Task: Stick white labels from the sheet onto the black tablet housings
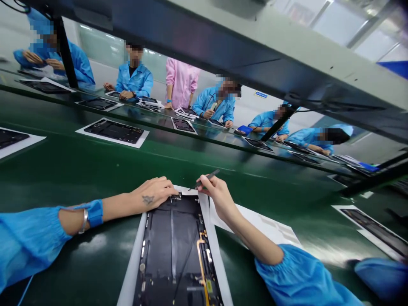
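An opened tablet housing (185,238) lies lengthwise before me on a white sheet (129,278). Its dark inside shows an orange flex cable (200,255) along the right edge and small parts on both sides. At the far left corner, my left hand (156,192) grips the housing's edge, fingers bent and together beside a small circuit part (176,196). Black tweezers (208,176) are pinched between the thumb and fingers of my right hand (216,193). Their pointed tip hovers over the far edge; whether it touches anything I cannot tell.
Another white sheet (255,223) lies to the right under my forearm. More tablet housings on paper (113,131) rest along the green bench (79,170). A shelf beam (223,38) crosses overhead. Several co-workers in blue (135,83) and one person in pink (181,80) are across the bench.
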Available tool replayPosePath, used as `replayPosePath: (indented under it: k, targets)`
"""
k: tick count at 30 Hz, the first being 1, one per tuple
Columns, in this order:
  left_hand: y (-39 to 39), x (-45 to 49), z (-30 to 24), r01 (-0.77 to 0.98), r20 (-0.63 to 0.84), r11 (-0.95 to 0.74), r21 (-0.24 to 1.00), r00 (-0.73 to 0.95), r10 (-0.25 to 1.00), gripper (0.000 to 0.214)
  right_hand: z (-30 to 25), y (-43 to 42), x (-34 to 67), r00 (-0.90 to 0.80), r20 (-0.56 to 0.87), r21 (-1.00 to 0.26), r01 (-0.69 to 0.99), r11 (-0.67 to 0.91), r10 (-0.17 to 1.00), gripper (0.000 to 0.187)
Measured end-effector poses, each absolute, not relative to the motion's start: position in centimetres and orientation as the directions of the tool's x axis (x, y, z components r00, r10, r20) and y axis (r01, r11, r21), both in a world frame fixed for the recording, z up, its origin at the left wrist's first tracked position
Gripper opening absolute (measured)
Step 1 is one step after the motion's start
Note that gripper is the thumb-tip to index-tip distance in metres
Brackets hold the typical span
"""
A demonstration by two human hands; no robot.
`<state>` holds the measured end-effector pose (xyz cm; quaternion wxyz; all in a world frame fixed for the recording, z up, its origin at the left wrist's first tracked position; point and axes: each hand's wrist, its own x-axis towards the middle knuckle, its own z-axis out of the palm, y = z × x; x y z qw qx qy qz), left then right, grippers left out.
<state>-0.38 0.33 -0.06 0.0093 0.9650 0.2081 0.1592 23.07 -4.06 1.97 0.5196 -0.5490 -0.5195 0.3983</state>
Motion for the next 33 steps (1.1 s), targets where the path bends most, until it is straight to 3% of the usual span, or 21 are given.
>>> replayPosePath:
  k: [12, 33]
  targets:
    - [0.0, -0.2, -0.2, 0.393, 0.258, -0.904, 0.166, 0.868, 0.425, 0.034, 1.1, -5.1, 23.9, 0.161, -0.08, -0.996, 0.027, -0.086, 0.984, 0.041]
    - [0.4, 0.0, -1.0, 0.37, 0.327, -0.916, 0.154, 0.856, 0.401, 0.033, 1.0, -5.2, 23.8, 0.168, -0.059, -0.997, 0.039, -0.067, 0.984, 0.043]
